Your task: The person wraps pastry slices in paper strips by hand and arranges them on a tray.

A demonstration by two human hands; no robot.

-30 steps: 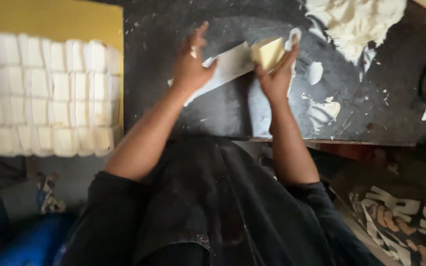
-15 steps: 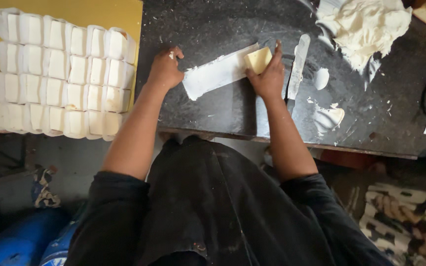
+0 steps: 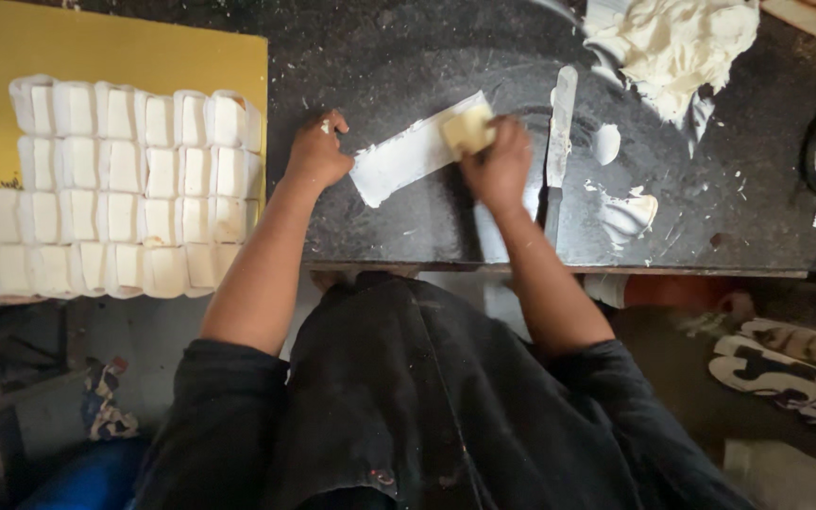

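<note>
Pale yellow block (image 3: 468, 128) sits gripped under the right hand (image 3: 497, 168), at the far end of a white paper strip (image 3: 408, 159) that the left hand (image 3: 317, 156) pins closed-fingered. Smeared worktop (image 3: 408, 57) paste could let the strip slip; a knife (image 3: 556, 142) lies just right.

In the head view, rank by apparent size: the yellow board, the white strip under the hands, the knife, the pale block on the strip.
1. Yellow board
2. White strip
3. Knife, close to the strip, so unsure
4. Pale block, partly under the right hand
</note>
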